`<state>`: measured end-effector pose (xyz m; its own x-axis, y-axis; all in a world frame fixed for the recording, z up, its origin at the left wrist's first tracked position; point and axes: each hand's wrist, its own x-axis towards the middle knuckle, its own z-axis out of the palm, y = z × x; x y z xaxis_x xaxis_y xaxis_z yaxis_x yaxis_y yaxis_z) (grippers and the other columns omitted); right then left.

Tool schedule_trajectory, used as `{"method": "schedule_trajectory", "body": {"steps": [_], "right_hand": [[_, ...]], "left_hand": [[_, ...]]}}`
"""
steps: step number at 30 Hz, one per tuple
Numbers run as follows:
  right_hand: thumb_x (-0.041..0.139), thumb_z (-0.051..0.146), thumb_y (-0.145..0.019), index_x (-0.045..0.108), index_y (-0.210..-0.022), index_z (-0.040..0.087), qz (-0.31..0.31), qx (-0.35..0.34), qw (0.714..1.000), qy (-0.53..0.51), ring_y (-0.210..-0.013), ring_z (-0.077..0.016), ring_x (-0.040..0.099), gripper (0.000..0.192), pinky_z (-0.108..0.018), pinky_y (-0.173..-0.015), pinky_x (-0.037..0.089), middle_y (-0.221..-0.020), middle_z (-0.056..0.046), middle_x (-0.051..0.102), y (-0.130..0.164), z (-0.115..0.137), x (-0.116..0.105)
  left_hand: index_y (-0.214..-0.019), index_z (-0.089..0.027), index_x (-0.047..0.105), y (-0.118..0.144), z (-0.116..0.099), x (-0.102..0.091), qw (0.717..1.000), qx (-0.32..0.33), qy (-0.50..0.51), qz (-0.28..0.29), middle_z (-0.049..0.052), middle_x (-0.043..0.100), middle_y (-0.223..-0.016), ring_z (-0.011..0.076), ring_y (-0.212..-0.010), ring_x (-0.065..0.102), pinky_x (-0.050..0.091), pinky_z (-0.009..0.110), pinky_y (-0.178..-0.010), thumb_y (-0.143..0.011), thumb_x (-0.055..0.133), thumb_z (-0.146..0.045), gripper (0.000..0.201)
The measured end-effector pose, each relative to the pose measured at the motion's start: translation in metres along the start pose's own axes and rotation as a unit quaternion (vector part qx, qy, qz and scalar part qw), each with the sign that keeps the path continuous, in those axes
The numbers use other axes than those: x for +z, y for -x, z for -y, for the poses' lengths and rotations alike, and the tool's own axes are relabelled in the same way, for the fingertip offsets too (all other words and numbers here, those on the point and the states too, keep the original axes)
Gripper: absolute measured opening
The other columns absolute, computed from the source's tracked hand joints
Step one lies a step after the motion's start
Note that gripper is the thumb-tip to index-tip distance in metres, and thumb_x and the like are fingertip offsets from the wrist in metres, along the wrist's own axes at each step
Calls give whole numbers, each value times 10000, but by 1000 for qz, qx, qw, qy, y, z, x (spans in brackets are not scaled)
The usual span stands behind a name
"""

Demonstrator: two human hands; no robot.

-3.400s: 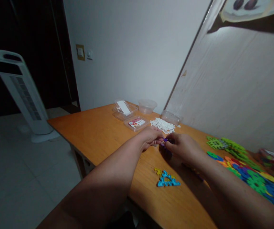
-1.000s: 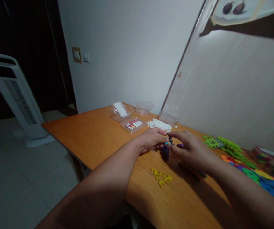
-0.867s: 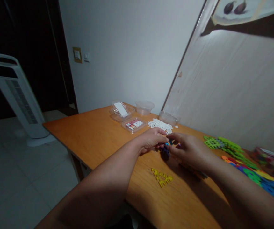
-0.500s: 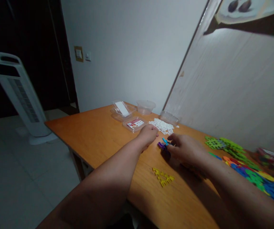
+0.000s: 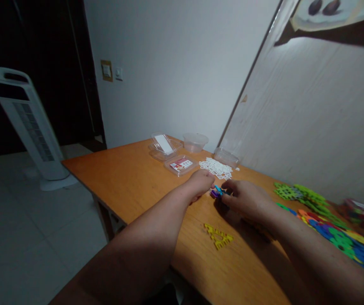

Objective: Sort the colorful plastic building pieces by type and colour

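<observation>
My right hand [image 5: 241, 195] has its fingers closed on a small cluster of blue and purple plastic building pieces [image 5: 217, 192], held just above the wooden table [image 5: 121, 186]. Close by on the left, my left hand [image 5: 201, 183] is closed, its fingertips at the near end of the cluster; what they grip, if anything, is hidden. A yellow triangular building piece [image 5: 218, 237] lies flat on the table nearer to me. Beyond my hands is a heap of white flat pieces [image 5: 215, 167].
Clear plastic tubs [image 5: 195, 142] and a labelled lid [image 5: 180, 164] stand at the far end. Along the right wall lie green lattice pieces [image 5: 285, 190] and a pile of coloured pieces [image 5: 340, 237]. A tower fan [image 5: 31, 131] stands on the floor at left.
My left hand has moved right, up to the blue and purple pieces. My right hand keeps its hold nearly in place. The whole view has shifted slightly.
</observation>
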<state>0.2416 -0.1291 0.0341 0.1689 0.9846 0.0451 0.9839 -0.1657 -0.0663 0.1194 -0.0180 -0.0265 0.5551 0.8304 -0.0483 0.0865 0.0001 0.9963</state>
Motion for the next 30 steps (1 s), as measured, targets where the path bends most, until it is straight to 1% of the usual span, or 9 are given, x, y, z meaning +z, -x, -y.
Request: {"method": "schedule_trajectory", "body": {"steps": [6,9,11,13,16,18,22,26,30], "right_hand": [[581,434,-838,754,-965,277,1,-16,1000,0,-696,-232,670,266,-304,-542,361,-815,-67,753,1,-1,1],[590,460,-838,750,-1036,266,1,-18,1000,-7,-732,-246,680,321,-310,-559,376,-857,-84,762,0,-1,3],[573,524,-849,732,-1116,243,-5,-16,1000,-9,-783,-261,691,419,-317,-584,395,-920,-106,767,0,0,4],[550,573,-853,723,-1130,229,-1,-10,1000,-3,-795,-267,692,474,-321,-587,399,-943,-114,765,0,1,5],[573,523,-836,722,-1067,253,23,-5,1000,7,-761,-266,688,386,-317,-563,383,-891,-87,760,0,3,6],[603,465,-811,718,-1038,263,29,-1,999,12,-753,-267,686,325,-314,-558,373,-862,-79,754,-1,3,8],[601,413,-800,709,-1004,265,17,8,1000,15,-771,-271,678,274,-318,-578,370,-864,-91,743,-2,1,14],[590,408,-795,704,-992,268,18,11,1000,17,-777,-264,670,268,-315,-590,366,-857,-87,732,-4,0,17],[592,412,-788,697,-1010,274,24,15,999,24,-800,-264,672,282,-311,-602,369,-872,-80,733,-5,0,17]], "left_hand": [[-760,-178,555,3,-2,-1,999,2,-41,3,-7,562,-611,116,-554,485,330,219,-526,-765,617,-211,71],[-801,-181,571,6,-3,-2,999,-7,-50,0,-23,532,-584,114,-530,457,306,222,-512,-752,620,-186,70],[-843,-185,586,7,-3,-3,998,-13,-69,-5,-39,504,-570,109,-512,432,280,221,-495,-720,631,-154,134],[-886,-186,599,7,-1,-4,996,-7,-85,-3,-48,502,-579,103,-508,428,264,216,-485,-687,649,-130,213],[-920,-182,617,5,2,-6,994,6,-98,36,-43,550,-627,96,-517,450,273,207,-483,-660,666,-111,275],[-902,-180,622,5,3,-7,991,7,-113,69,-38,576,-650,90,-517,457,286,202,-486,-637,669,-84,286],[-848,-176,626,7,3,-7,985,11,-145,92,-35,584,-641,85,-496,445,269,201,-467,-629,680,-79,246],[-802,-163,656,10,2,-6,981,38,-171,81,-25,590,-624,88,-515,454,293,201,-481,-658,680,-102,159],[-811,-161,693,8,3,-6,976,60,-197,71,-19,606,-631,99,-540,471,323,209,-504,-668,686,-134,146]]}}
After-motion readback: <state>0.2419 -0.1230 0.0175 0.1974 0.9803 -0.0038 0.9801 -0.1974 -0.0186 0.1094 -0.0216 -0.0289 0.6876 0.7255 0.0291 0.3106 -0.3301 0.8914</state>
